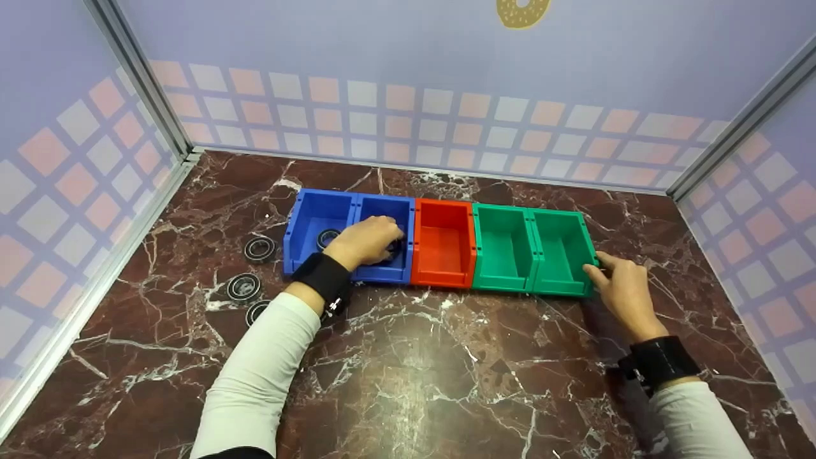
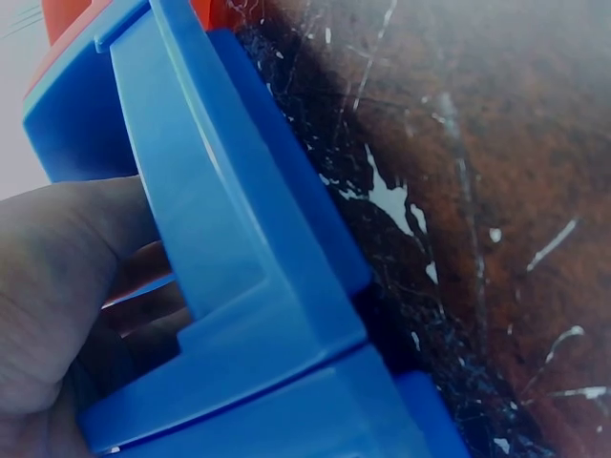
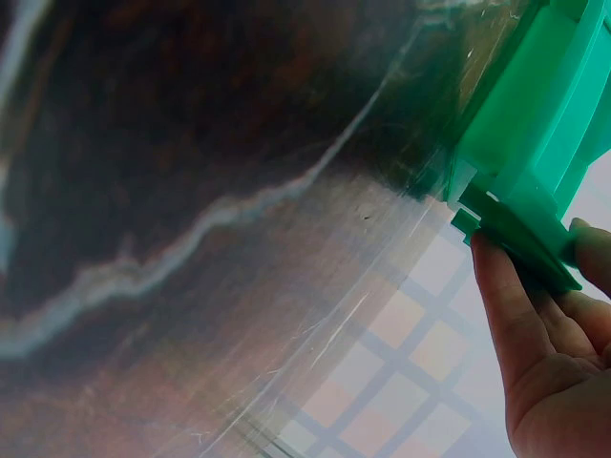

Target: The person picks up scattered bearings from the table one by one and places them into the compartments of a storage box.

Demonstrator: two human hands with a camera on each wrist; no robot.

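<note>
My left hand (image 1: pixel 368 241) reaches down into the second blue bin (image 1: pixel 381 275), its fingers curled at a black-and-silver ball bearing (image 1: pixel 396 246) that is mostly hidden by them. In the left wrist view the bin's front wall (image 2: pixel 191 172) covers the fingertips. Another bearing (image 1: pixel 327 238) lies in the leftmost blue bin (image 1: pixel 306 268), partly behind the left wrist. At the far end of the row, my right hand (image 1: pixel 623 287) pinches the right side wall of the last green bin (image 1: pixel 564 285) between thumb and fingers, seen also in the right wrist view as a green edge (image 3: pixel 535 243).
A red bin (image 1: pixel 443 278) and another green bin (image 1: pixel 503 280) stand between, joined in one row. Left of the row, bearings (image 1: pixel 260 248) lie on the brown marbled table (image 1: pixel 408 370), one partly under the left sleeve (image 1: pixel 255 376). Tiled-pattern panels (image 1: pixel 395 121) enclose the back and sides.
</note>
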